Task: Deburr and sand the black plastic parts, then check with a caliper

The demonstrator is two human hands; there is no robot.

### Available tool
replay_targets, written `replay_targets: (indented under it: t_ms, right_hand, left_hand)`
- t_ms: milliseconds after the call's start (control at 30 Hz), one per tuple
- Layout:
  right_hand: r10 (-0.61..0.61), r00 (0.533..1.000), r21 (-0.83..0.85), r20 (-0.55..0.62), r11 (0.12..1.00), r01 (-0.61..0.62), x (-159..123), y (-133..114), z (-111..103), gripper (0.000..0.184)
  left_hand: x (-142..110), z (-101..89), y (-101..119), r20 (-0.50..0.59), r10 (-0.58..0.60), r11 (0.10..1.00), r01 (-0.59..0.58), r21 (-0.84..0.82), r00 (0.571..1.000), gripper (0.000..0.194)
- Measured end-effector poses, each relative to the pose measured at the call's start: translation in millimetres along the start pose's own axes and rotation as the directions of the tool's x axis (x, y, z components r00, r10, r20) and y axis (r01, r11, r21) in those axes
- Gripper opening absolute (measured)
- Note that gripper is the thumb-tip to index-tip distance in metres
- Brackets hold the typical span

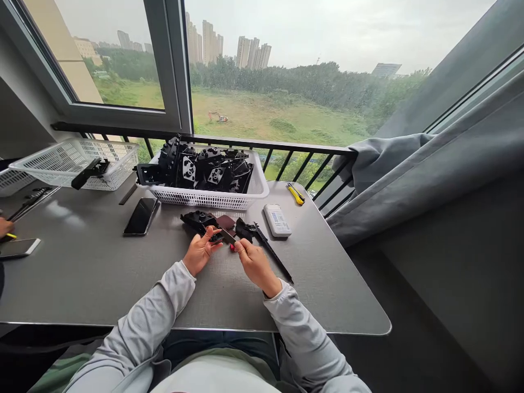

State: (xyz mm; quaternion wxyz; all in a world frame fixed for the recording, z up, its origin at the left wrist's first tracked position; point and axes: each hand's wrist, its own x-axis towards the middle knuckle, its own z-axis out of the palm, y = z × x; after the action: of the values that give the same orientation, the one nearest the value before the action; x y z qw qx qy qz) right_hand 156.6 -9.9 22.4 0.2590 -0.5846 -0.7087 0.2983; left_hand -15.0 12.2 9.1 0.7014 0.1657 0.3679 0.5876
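My left hand [200,252] grips the near end of a black plastic part [198,219] with thumb and fingers. Pinched in my right hand [256,264] is a flat dark strip [228,236], its far end against or very close to that part. A reddish-brown patch of sheet [225,221] lies just behind the strip. Beneath the strip shows a small red object [232,247], mostly hidden. Right of my hands rests a long narrow black part [273,254], beside a black lump-shaped piece [244,230].
A white basket [196,196] heaped with black plastic parts stands at the back. Another white basket [118,180] holds a black piece. Around are a phone [141,216], a white box [277,220] and a yellow cutter [296,194]. Another person's hand [5,227] is at far left.
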Motion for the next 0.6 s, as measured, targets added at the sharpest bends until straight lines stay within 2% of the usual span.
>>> replay_targets:
  t_ms: [133, 300, 367, 467, 600]
  right_hand:
    - [0.012, 1.000, -0.059, -0.019, 0.998, -0.014, 1.9, 1.5, 11.0, 0.031]
    - [-0.038, 0.998, -0.060, -0.047, 0.998, 0.035, 0.9, 5.2, 13.5, 0.030]
    - [-0.057, 0.995, -0.065, -0.076, 0.997, 0.053, -0.1, 6.8, 12.9, 0.031]
    - [-0.076, 0.988, -0.085, -0.133, 0.994, 0.065, -1.3, 9.2, 12.5, 0.033]
    - [-0.120, 0.978, -0.127, -0.169, 0.987, 0.099, -3.0, 11.8, 15.0, 0.032]
  left_hand:
    - [2.5, -1.1, -2.7, -0.068, -0.011, 1.000, 0.012, 0.016, 0.998, 0.021]
    - [2.0, -4.3, -4.8, 0.060, 0.009, 0.998, -0.005, -0.069, 0.998, 0.028]
    - [1.6, -5.3, -6.4, 0.075, 0.033, 0.998, -0.029, -0.061, 0.997, 0.032]
    - [1.7, -5.1, -9.0, 0.025, 0.075, 0.997, -0.074, -0.035, 0.997, 0.032]
    - [2.2, -2.4, -9.3, -0.016, 0.068, 0.997, -0.068, -0.030, 0.998, 0.025]
